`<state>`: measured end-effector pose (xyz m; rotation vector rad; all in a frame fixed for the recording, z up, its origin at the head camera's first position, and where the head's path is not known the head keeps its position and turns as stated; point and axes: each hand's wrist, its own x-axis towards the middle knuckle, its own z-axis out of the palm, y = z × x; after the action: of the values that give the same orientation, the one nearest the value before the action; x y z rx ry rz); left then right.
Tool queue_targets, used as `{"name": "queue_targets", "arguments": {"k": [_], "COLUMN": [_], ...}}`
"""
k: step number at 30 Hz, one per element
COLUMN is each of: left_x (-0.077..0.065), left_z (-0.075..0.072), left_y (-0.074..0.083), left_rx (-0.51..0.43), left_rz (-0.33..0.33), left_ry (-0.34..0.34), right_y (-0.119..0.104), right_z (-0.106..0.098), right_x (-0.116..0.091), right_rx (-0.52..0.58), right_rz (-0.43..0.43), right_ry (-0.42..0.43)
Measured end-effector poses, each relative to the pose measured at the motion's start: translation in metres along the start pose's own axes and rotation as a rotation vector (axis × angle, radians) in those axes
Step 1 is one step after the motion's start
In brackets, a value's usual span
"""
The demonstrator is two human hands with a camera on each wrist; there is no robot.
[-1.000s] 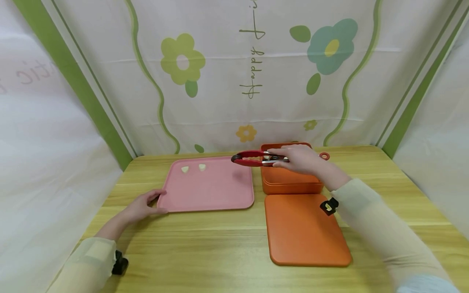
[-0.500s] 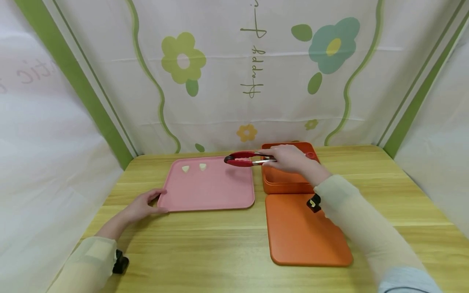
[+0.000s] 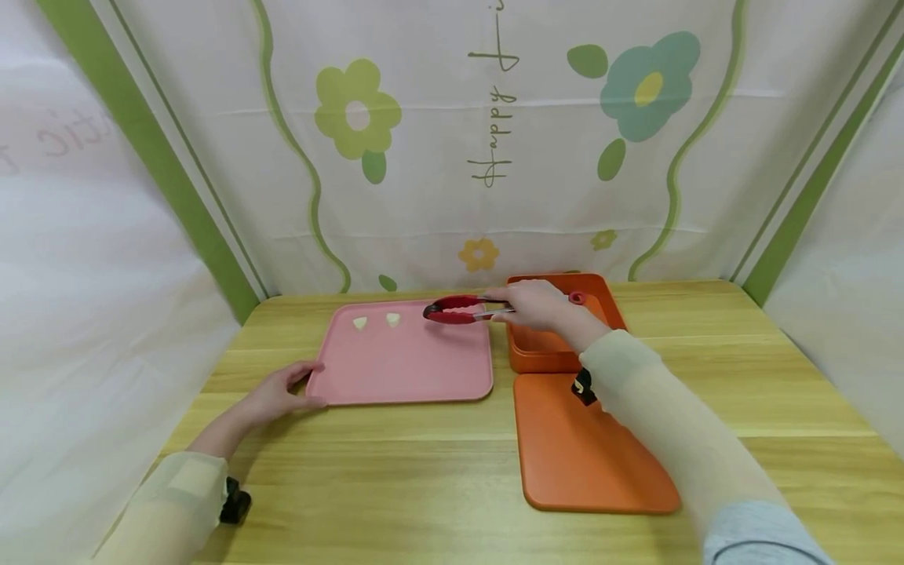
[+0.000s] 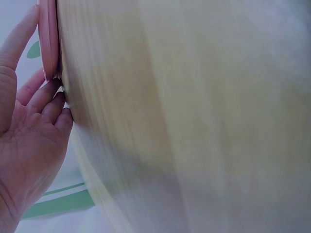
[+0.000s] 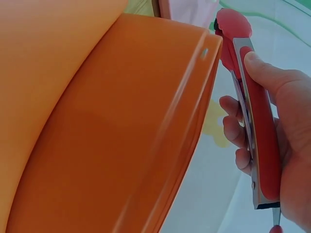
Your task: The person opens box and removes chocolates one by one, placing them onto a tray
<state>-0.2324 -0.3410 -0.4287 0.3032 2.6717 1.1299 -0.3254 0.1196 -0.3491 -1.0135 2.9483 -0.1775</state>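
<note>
Red-and-silver metal tongs (image 3: 461, 318) held over a pink tray (image 3: 402, 369)

We see the tongs lying along the palm of the right hand (image 3: 540, 302), between the thumb and the fingers. The thumb presses the red handle on one side and the other fingers curl against the opposite arm, so the hand has a firm hold. The red ring at the tail sticks out behind the hand. The tongs' arms bow apart while their black tips look close together; we cannot tell whether anything sits between those tips. They point leftward over the far right part of the rounded rectangular tray.

Farther left on the tray we find two small whitish wedge-shaped pieces (image 3: 393, 319), well apart from the left hand (image 3: 278, 392). That hand's thumb and index finger are spread, touching the tray's rim at the near left corner, with the other fingers loosely bent.

Right of the tray, an uncovered orange rectangular box (image 3: 544, 361) stands under the right hand, and a flat orange lid-like panel (image 3: 586, 447) lies just in front of it. Everything rests on a wood-grain tabletop (image 3: 395, 486) before a white flower-printed cloth (image 3: 424, 196).
</note>
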Motion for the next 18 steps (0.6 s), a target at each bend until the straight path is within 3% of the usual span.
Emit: {"name": "queue_targets", "arguments": {"k": [18], "left_x": [0.001], "left_z": [0.0], "left_y": [0.002], "left_rx": [0.008], "left_rz": [0.016], "left_ry": [-0.005], "right_y": [-0.01], "right_z": [0.008], "right_x": [0.022], "right_rx": [-0.076], "right_rz": [-0.011], "right_ry": [-0.043]}}
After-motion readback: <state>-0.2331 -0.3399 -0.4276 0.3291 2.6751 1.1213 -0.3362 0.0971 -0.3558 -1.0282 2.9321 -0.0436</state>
